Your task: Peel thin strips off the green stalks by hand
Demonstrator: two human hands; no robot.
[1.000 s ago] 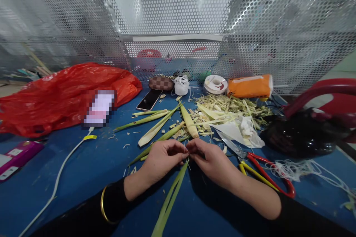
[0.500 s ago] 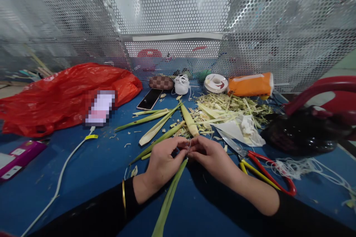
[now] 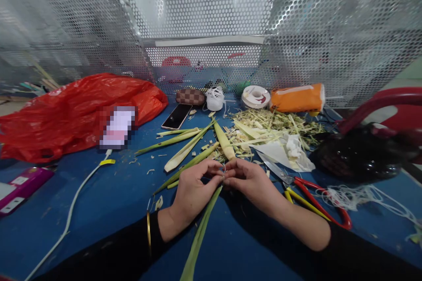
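Note:
My left hand (image 3: 194,189) and my right hand (image 3: 252,182) meet fingertip to fingertip above the blue table (image 3: 108,202). Both pinch the upper end of a long green leaf strip (image 3: 200,237) that runs down toward me. A thin pale thread seems to be pinched between the fingertips, but it is too small to be sure. Beyond the hands lie several green and pale leaf blades (image 3: 184,149) and a heap of shredded trimmings (image 3: 273,125).
Red-handled scissors (image 3: 313,202) lie right of my right hand, with tangled white thread (image 3: 356,195) beyond. A black and red basket (image 3: 365,153) stands at the right. A red plastic bag (image 3: 75,109), phones (image 3: 178,116), thread spools (image 3: 255,96) and an orange pack (image 3: 296,99) sit behind.
Both hands have shifted slightly away from me along the leaf strip. The left wrist has turned, and the fingertips stay pinched together.

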